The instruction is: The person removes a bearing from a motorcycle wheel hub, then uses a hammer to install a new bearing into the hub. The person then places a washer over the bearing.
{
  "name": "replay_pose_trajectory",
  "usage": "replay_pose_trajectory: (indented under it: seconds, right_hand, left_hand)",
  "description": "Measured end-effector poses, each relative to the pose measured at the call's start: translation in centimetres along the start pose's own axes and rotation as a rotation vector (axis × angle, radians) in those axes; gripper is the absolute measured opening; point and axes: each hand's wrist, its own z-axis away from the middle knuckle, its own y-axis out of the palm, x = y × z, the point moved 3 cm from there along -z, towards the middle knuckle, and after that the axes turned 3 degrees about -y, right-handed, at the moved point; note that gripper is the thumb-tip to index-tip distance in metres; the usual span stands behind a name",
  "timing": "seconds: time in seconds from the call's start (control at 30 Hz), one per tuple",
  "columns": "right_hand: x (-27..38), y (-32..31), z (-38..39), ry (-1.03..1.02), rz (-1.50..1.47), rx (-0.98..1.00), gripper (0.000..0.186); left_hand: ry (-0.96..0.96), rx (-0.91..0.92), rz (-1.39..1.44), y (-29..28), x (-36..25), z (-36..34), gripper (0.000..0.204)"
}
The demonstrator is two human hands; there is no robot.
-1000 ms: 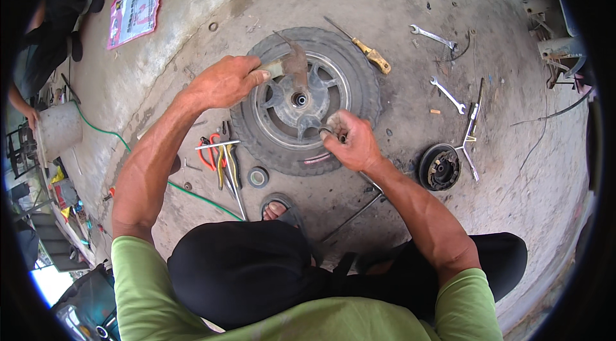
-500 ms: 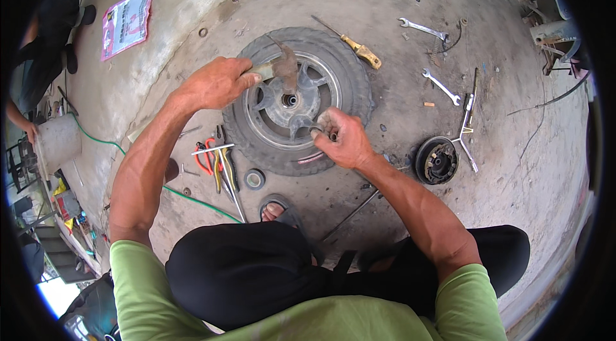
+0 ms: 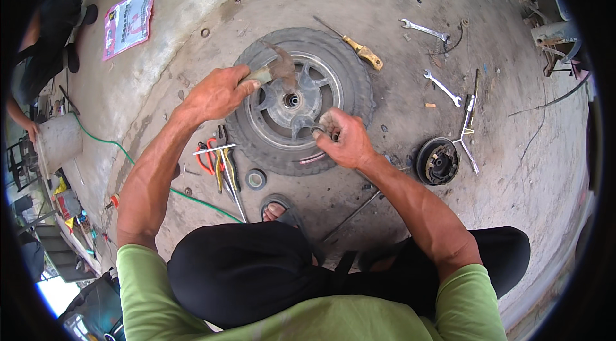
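My left hand (image 3: 220, 94) grips the short handle of a rusty hammer (image 3: 284, 69), whose head is over the wheel just above the hub. The scooter wheel (image 3: 254, 136) lies flat, with its tyre and spoked rim; the bore (image 3: 292, 100) shows in its middle. My right hand (image 3: 344, 141) is closed on small metal ring parts (image 3: 319, 130) at the rim's lower right, partly hidden by my fingers. A yellow-handled screwdriver (image 3: 361, 52) lies by the tyre's upper right, and a roll of tape (image 3: 256, 179) below it on the left.
Pliers (image 3: 226, 168) and rods lie left of the wheel beside a green hose (image 3: 115, 144). Spanners (image 3: 441, 86) and a brake drum assembly (image 3: 438, 161) lie right. Another person (image 3: 54, 33) works at the left by a grey bucket (image 3: 59, 141); machinery (image 3: 548, 36) stands at upper right.
My left hand with the hammer has shifted slightly, lower than half a second ago. The whole view has moved a little since a second ago; my right hand keeps its hold.
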Motion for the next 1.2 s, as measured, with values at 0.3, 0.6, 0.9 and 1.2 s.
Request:
replay_pose_trajectory:
  seconds: [0.3, 0.6, 0.9, 1.2]
  right_hand:
    - [-1.3, -0.5, -0.8, 0.186, -0.417, -0.146, 0.013]
    - [-0.9, -0.9, -1.4, 0.36, -0.635, -0.2, 0.013]
    - [-0.8, -0.9, -1.4, 0.358, -0.586, -0.174, 0.013]
    - [-0.9, -0.9, -1.5, 0.349, -0.61, -0.153, 0.014]
  left_hand:
    - [0.016, -0.123, 0.512, 6.1, 1.4, 7.6, 0.04]
    - [0.29, -0.225, 0.02, 9.6, -0.2, 10.3, 0.047]
    - [0.313, -0.256, 0.054, 10.2, 0.2, 9.7, 0.044]
    - [0.297, -0.282, 0.094, 10.3, -0.1, 9.6, 0.041]
